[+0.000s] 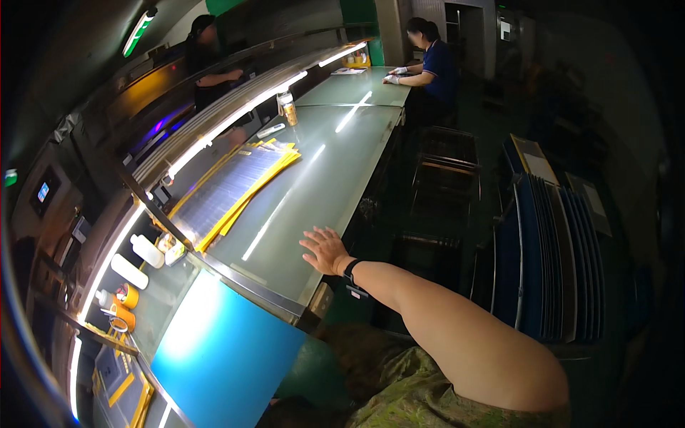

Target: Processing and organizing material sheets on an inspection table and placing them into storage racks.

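My right hand [325,251] is stretched out with its fingers apart and nothing in it. It is over or on the near right edge of the glass-topped table [285,235]; whether the palm touches cannot be told. A dark watch [352,278] is on that wrist. Nearer to me, a glossy blue sheet [228,349] lies on the near worktop, reflecting the lamp. Beyond my hand, to the left, rests a stack of greyish film sheets with yellow borders [232,189]. My left hand is out of view.
White bottles [130,271] and orange tape rolls [123,307] stand at the left under lit tubes [235,121]. Farther along are a spray can [287,108] and a gloved co-worker [432,68]. Another person [207,64] stands behind the lamps. Upright blue panels [549,250] fill a rack at right.
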